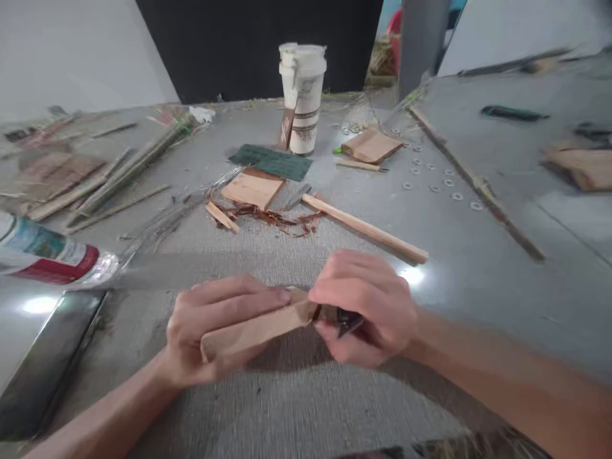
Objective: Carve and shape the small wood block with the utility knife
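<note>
Low in the middle of the view, my left hand [210, 328] is closed around a flat piece of light wood [258, 331], gripping its left end with the fingers laid over the top. My right hand [366, 306] is closed at the wood's right end, pinching a small dark tool [348, 320] against it; only the tool's dark tip shows. Both hands hover just above the grey table [296, 395].
Behind the hands lie a hammer with a wooden handle [363, 229], a wood block [252, 189] with reddish shavings [277, 218], a green pad [270, 161] and a lidded cup [302, 95]. Sticks lie to the left, a bottle [48, 255] at far left, washers [433, 178] at right.
</note>
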### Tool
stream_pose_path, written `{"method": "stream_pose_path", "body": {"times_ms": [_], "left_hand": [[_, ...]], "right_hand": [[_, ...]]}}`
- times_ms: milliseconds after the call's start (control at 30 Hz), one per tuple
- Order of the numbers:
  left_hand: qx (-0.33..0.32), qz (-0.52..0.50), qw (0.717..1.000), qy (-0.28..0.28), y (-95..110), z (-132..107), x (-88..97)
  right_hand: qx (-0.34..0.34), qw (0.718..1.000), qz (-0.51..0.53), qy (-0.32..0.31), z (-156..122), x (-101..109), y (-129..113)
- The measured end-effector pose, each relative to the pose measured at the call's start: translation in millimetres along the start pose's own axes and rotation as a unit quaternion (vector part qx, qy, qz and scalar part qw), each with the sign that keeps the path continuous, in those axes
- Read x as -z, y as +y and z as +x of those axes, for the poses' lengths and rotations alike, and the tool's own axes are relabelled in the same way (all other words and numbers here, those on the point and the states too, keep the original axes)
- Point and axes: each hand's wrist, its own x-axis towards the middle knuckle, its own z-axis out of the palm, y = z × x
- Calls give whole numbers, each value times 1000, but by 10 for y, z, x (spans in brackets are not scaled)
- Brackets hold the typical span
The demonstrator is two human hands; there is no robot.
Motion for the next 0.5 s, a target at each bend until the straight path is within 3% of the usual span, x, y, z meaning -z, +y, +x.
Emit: {"method": "stream_pose_path", "body": {"times_ms": [133,333,500], "left_hand": [[39,7,999,-8,40,-8,22],[48,-2,999,9,24,1,18],[63,5,998,24,42,1,21]], "right_hand": [[17,998,-46,-41,-12,61,-54],[-14,995,-65,-77,3,134,-151],[-32,996,-60,-62,12,123,-141]]}}
